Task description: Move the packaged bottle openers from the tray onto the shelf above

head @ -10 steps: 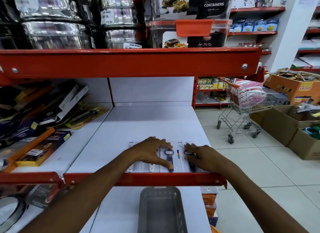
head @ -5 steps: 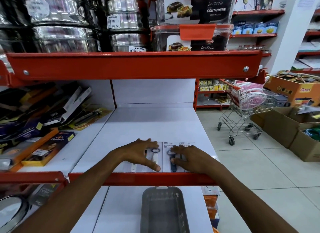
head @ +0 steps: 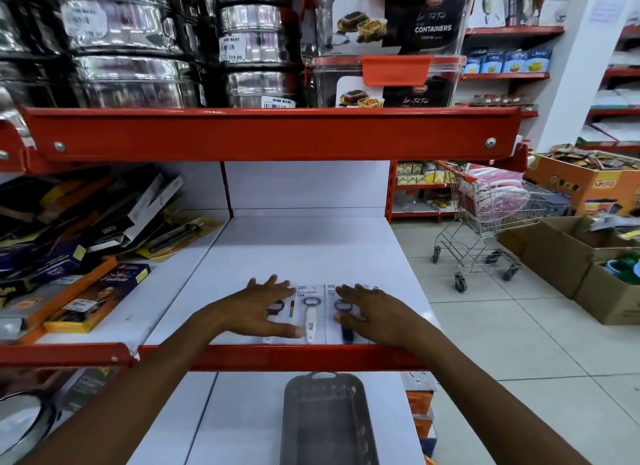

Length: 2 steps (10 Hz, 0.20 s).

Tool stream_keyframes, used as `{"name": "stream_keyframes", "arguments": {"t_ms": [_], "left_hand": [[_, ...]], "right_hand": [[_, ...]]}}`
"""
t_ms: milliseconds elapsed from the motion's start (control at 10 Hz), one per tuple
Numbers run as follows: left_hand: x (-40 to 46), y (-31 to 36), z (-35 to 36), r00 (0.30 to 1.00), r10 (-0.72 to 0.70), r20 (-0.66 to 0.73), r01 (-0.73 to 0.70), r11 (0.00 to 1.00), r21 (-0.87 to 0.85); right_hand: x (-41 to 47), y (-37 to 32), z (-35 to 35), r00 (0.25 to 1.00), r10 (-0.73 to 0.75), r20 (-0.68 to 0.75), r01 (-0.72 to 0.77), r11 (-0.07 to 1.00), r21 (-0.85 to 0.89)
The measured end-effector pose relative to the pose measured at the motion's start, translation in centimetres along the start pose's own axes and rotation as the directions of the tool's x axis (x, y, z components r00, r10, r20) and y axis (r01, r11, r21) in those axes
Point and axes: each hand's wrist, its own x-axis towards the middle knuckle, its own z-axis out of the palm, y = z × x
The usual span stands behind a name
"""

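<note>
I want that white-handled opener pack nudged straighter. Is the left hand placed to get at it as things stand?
Probably yes. The left hand lies flat on the shelf right beside the white-handled opener pack, its thumb tip about at the handle. Nothing lies between them, and the right hand rests on the next pack over.

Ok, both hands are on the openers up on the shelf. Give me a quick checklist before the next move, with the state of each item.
1. Tray emptied: ok, nothing shows inside it.
2. Packaged bottle openers on the white shelf: ok, they lie flat near its front edge.
3. Packs in a tidy row: ok for the white-handled and dark-handled ones; those under the palms, cannot tell.
4. Left hand free to lift: ok, fingers spread flat, gripping nothing.
5. Right hand free to lift: ok, also flat and open.
6. Packs clear of the red lip: cannot tell, bottom edges sit very near it.
</note>
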Motion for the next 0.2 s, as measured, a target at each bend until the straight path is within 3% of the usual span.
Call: {"name": "stream_keyframes", "arguments": {"t_ms": [100,200], "left_hand": [[-0.91,-0.9,0.18,1.0,-0.004,0.011,0.004,1.0,-0.001],[-1.85,-0.06,0.16,0.986,0.08,-0.143,-0.074,0.996,0.047]], "right_hand": [[0.03,-0.83,0.36,0.999,0.036,0.024,-0.035,0.999,-0.023],[-0.42,-1.67,0.34,0.989,-0.033,-0.146,0.019,0.995,-0.096]]}}
